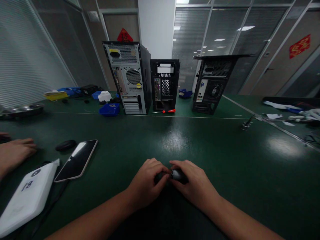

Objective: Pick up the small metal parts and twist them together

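My two hands meet low in the middle of the view, just over the green tabletop (pixel 215 150). In my right hand (pixel 196 178) is a small cylinder (pixel 176 174), dark with a silvery grey band; its exact kind does not show. My left hand (pixel 150 180) is closed, thumb against fingers, at the left end of that cylinder. Something dark shows between its thumb and index finger, but I cannot make out what it is.
A phone (pixel 77 160), a white power bank (pixel 27 196) and a black mouse (pixel 65 145) lie left, near another person's hand (pixel 17 153). Behind stand computer cases (pixel 135 78), (pixel 165 83), (pixel 212 83), a red screwdriver (pixel 169 111) and a blue bin (pixel 109 109).
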`<action>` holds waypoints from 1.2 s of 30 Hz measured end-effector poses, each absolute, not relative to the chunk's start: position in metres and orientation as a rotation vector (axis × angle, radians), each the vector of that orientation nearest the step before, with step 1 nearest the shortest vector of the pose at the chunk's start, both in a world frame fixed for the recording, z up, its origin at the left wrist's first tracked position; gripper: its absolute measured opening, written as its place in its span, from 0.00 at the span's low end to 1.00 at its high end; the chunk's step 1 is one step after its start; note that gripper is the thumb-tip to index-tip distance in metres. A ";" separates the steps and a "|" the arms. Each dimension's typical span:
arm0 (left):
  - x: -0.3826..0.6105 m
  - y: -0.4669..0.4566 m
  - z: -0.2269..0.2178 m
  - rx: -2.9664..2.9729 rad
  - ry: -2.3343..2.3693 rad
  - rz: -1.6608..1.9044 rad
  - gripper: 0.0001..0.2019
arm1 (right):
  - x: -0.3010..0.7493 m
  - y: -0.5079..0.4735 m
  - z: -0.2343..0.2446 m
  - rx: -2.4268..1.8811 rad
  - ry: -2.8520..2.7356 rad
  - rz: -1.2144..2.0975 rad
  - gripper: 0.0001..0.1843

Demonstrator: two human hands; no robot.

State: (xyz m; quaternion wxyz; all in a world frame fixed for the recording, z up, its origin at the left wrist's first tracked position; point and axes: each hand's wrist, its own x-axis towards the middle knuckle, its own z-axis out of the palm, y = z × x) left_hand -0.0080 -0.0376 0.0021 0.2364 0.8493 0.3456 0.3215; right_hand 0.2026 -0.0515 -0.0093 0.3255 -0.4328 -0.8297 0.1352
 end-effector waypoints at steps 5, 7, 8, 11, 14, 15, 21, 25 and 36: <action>-0.012 -0.034 -0.002 2.196 0.951 0.942 0.08 | 0.206 -0.051 -0.010 -1.098 -2.218 0.380 0.26; -0.014 -0.032 -0.003 2.107 0.967 0.948 0.07 | 0.206 -0.051 -0.009 -1.087 -2.209 0.368 0.25; -0.014 -0.031 -0.003 2.067 0.971 0.950 0.07 | 0.206 -0.052 -0.008 -1.082 -2.207 0.357 0.24; -0.015 -0.030 -0.003 2.004 0.957 0.947 0.06 | 0.205 -0.054 -0.004 -1.044 -2.230 0.336 0.22; -0.014 -0.030 -0.001 2.002 0.906 0.947 0.06 | 0.203 -0.056 0.001 -0.990 -2.291 0.310 0.23; -0.014 -0.031 0.000 2.003 0.901 0.946 0.05 | 0.202 -0.057 0.003 -0.982 -2.316 0.300 0.23; -0.013 -0.033 0.004 1.964 1.099 0.986 0.05 | 0.201 -0.058 0.005 -1.158 -2.258 0.244 0.14; -0.013 -0.033 0.003 2.022 1.049 0.943 0.06 | 0.202 -0.057 0.006 -1.183 -2.233 0.182 0.19; -0.012 -0.034 -0.002 2.166 0.942 0.882 0.06 | 0.194 -0.060 0.009 -1.006 -2.480 -0.003 0.07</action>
